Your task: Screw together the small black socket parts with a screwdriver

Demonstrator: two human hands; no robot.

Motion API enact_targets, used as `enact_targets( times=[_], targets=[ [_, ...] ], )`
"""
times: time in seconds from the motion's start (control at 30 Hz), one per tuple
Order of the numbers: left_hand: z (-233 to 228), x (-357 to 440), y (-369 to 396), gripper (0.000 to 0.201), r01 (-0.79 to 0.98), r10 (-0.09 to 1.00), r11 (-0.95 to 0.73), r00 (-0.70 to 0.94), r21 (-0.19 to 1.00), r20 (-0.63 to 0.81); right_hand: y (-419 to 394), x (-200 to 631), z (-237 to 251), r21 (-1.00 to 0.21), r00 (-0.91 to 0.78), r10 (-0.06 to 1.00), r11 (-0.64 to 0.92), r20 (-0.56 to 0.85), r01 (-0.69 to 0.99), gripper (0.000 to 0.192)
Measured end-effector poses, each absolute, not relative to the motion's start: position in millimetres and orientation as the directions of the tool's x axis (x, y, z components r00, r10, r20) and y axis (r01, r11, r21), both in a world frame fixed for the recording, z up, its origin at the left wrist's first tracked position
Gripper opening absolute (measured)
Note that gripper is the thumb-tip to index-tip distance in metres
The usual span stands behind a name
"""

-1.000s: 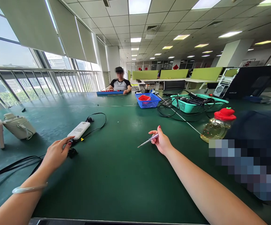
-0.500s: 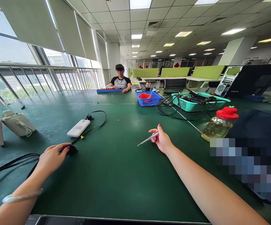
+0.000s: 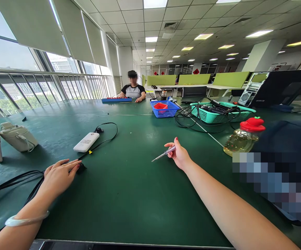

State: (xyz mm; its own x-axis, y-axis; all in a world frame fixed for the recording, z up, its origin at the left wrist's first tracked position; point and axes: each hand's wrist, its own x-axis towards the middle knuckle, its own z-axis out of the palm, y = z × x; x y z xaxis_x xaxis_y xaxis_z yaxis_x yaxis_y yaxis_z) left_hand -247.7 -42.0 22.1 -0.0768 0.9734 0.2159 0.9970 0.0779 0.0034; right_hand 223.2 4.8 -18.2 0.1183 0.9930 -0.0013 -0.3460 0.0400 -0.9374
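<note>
My right hand [image 3: 180, 155] holds a thin screwdriver [image 3: 163, 154] with a clear handle, its tip pointing left just above the green table [image 3: 129, 194]. My left hand [image 3: 58, 175] lies flat on the table, fingers stretched out, its fingertips touching a small black plug [image 3: 81, 168] on a black cable [image 3: 12, 182]. Beyond the plug lies a white power strip [image 3: 86, 142] with its own black cord [image 3: 106, 133].
A cream bag [image 3: 17, 137] sits at the left. A blue basket [image 3: 164, 109] and a teal basket [image 3: 218, 114] with cables stand further back. A bottle with a red lid [image 3: 242, 137] is at the right. Another person [image 3: 132, 89] sits at the far end.
My left hand has drawn back from the white power strip toward me and now rests at the black plug. My right hand with the screwdriver has stayed in place.
</note>
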Motion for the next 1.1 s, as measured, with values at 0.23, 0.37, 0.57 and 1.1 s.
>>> enact_targets(
  times=[0.23, 0.37, 0.57, 1.1],
  targets=[
    [30.4, -252.1, -50.9, 0.059, 0.962, 0.940, 0.271, -0.273, 0.034, 0.203, 3.2, 223.1, -16.7, -0.938, 0.116, 0.993, 0.033, -0.008, -0.345, 0.070],
    [33.5, -249.6, -53.3, 0.059, 0.952, 0.948, 0.302, -0.305, 0.044, 0.088, 2.8, 222.6, -16.4, -0.938, 0.116, 0.993, 0.034, -0.007, -0.344, 0.069],
    [39.5, -235.7, -59.0, 0.058, 0.937, 0.908, 0.294, -0.335, 0.189, 0.251, 2.9, 222.7, -16.6, -0.939, 0.114, 0.993, 0.039, -0.001, -0.341, 0.069],
    [24.6, -224.0, -64.7, 0.057, 0.980, 0.944, 0.155, -0.183, 0.123, 0.274, 0.6, 220.5, -13.8, -0.942, 0.110, 0.994, 0.047, 0.011, -0.332, 0.069]
  ],
)
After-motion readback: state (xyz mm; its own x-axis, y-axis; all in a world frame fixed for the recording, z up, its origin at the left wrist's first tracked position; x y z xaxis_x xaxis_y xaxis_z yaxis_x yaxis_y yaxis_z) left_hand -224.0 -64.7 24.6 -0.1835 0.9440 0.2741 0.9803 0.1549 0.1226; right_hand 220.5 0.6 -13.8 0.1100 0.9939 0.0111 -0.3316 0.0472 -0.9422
